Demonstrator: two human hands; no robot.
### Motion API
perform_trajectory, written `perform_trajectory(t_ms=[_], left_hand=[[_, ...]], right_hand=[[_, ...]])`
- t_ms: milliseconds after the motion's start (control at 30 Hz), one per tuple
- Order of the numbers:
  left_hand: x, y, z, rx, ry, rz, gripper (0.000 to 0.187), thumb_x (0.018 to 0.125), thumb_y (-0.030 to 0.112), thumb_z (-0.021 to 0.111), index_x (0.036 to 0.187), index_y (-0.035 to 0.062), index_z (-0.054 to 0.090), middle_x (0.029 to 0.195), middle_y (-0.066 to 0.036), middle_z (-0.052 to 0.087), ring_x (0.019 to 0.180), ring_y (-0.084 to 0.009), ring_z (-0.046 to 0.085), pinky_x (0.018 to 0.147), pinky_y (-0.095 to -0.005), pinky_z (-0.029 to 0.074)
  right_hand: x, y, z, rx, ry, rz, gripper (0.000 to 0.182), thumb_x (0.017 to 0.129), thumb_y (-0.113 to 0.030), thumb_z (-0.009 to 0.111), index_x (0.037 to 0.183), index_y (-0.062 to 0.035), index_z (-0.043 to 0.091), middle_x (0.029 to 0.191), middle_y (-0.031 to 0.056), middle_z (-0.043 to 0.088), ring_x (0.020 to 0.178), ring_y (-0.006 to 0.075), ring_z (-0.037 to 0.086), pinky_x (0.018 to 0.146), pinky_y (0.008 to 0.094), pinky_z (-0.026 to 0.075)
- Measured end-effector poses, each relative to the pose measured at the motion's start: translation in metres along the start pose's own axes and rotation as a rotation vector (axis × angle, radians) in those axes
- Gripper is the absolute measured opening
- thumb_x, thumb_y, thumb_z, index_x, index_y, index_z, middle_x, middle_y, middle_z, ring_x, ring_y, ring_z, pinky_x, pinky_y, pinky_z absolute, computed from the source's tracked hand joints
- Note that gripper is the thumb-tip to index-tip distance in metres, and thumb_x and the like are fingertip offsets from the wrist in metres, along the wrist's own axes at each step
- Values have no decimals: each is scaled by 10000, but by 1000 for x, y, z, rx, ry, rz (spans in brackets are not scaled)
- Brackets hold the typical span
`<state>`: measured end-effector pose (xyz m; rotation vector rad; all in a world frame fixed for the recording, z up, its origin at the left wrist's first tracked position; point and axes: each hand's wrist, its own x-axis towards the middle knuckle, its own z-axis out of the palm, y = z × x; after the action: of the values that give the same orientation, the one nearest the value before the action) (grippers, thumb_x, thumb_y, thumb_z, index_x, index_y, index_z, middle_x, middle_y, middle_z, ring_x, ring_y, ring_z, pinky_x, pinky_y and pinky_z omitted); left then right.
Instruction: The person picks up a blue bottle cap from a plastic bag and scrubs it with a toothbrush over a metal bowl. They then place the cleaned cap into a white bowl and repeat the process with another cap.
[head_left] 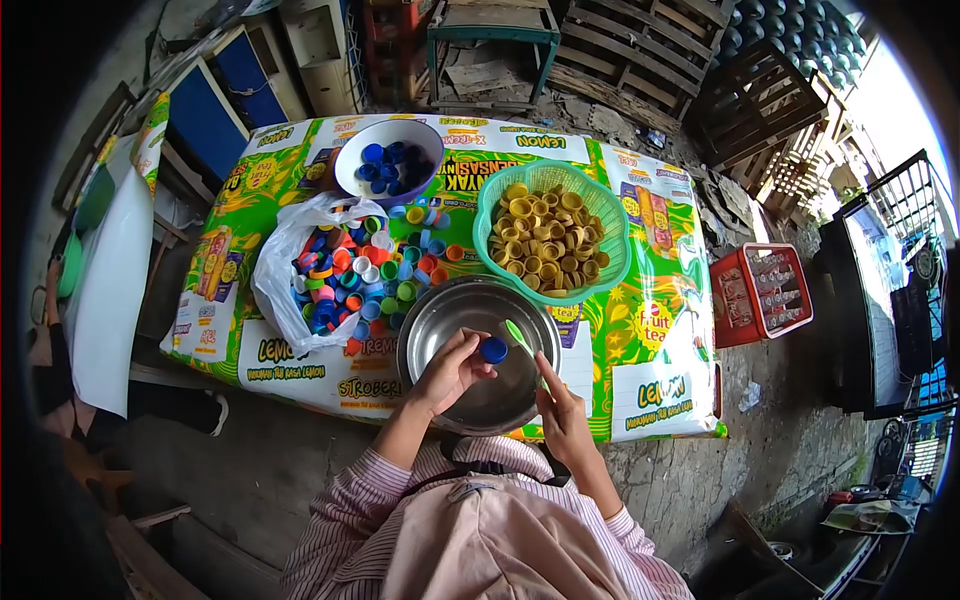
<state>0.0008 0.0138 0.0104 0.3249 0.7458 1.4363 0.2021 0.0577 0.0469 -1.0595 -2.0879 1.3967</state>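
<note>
Over a metal basin [419, 352] at the table's near edge, my left hand [450, 375] pinches a dark blue bottle cap [493, 350] between thumb and fingers. My right hand [564, 415] is closed around a thin brush, seemingly a toothbrush [518, 334], with its bright green end pointing up and left beside the cap. Brush and cap look a little apart. The basin seems to hold some water. Just left of it, a white plastic bag [280, 270] spills many-coloured bottle caps [375, 292] onto the printed cover.
A green basket [487, 225] of yellowish caps stands behind the basin, right of centre. Farther back on the left is a white bowl [424, 140] with dark blue caps. A red crate [735, 300] stands right of the table; wooden pallets [640, 45] lean behind.
</note>
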Motion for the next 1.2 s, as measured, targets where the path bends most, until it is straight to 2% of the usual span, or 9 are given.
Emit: perform_trajectory(t_ms=[67, 200, 267, 467, 600, 667, 733, 800, 1200], left_hand=[[-2, 2, 3, -52, -46, -2, 181, 946, 158, 431, 1090, 74, 500, 979, -56, 563, 850, -150, 566, 793, -319, 486], [-4, 2, 3, -70, 34, 29, 227, 920, 91, 447, 1142, 64, 489, 1087, -77, 559, 977, -183, 569, 887, -366, 477], [-4, -1, 1, -107, 52, 27, 237, 914, 72, 447, 1148, 62, 485, 1113, -81, 553, 1007, -194, 564, 905, -376, 472], [1, -3, -2, -76, 157, 96, 206, 912, 44, 425, 1114, 45, 463, 1135, -150, 537, 1050, -256, 559, 968, -404, 442], [-2, 0, 5, -56, 111, 106, 201, 902, 26, 445, 1103, 39, 444, 1120, -163, 538, 1011, -229, 573, 936, -363, 462], [0, -4, 3, 402, 232, 278, 230, 860, 5, 531, 1064, 33, 429, 997, -87, 531, 936, -153, 568, 890, -310, 469], [2, -7, 3, 444, 233, 369, 278, 832, -29, 562, 1058, 19, 407, 945, -75, 506, 934, -135, 554, 858, -276, 470], [-1, -8, 7, 610, 248, 512, 318, 820, -45, 568, 1067, 17, 379, 933, -76, 492, 927, -138, 552, 846, -273, 472], [-4, -8, 11, 983, 268, 684, 333, 788, -41, 592, 1018, 0, 356, 900, -117, 506, 843, -188, 588, 777, -305, 491]], right_hand=[[-4, 1, 4, -94, 136, -192, 527, 863, -1, 479, 1363, -139, 381, 709, 148, 536, 538, 296, 507, 550, 324, 423], [-12, -5, 11, -217, 229, -272, 522, 856, -23, 505, 1350, -159, 405, 704, 119, 513, 539, 292, 529, 518, 364, 444], [-14, -3, 13, -427, 123, -302, 518, 849, -44, 519, 1339, -181, 422, 679, 92, 469, 513, 260, 515, 473, 383, 429], [-3, 3, 19, -374, 144, -269, 502, 870, -73, 504, 1348, -193, 410, 676, 92, 480, 510, 269, 518, 467, 397, 418], [0, -1, 18, -286, 222, -222, 498, 889, -73, 486, 1363, -184, 383, 681, 126, 498, 538, 300, 527, 499, 425, 412], [-5, -6, 18, -299, 168, -217, 510, 885, -63, 487, 1368, -180, 374, 698, 136, 513, 546, 303, 530, 508, 423, 412], [-6, -7, 22, -300, 147, -248, 515, 883, -55, 487, 1369, -178, 371, 697, 141, 514, 547, 307, 527, 516, 425, 414], [-3, -8, 21, -254, 137, -143, 481, 875, -18, 477, 1340, -123, 411, 748, 195, 561, 622, 346, 560, 566, 396, 431], [-1, -17, 23, -223, 102, -141, 493, 884, -21, 463, 1359, -125, 384, 738, 205, 557, 615, 351, 557, 570, 393, 437]])
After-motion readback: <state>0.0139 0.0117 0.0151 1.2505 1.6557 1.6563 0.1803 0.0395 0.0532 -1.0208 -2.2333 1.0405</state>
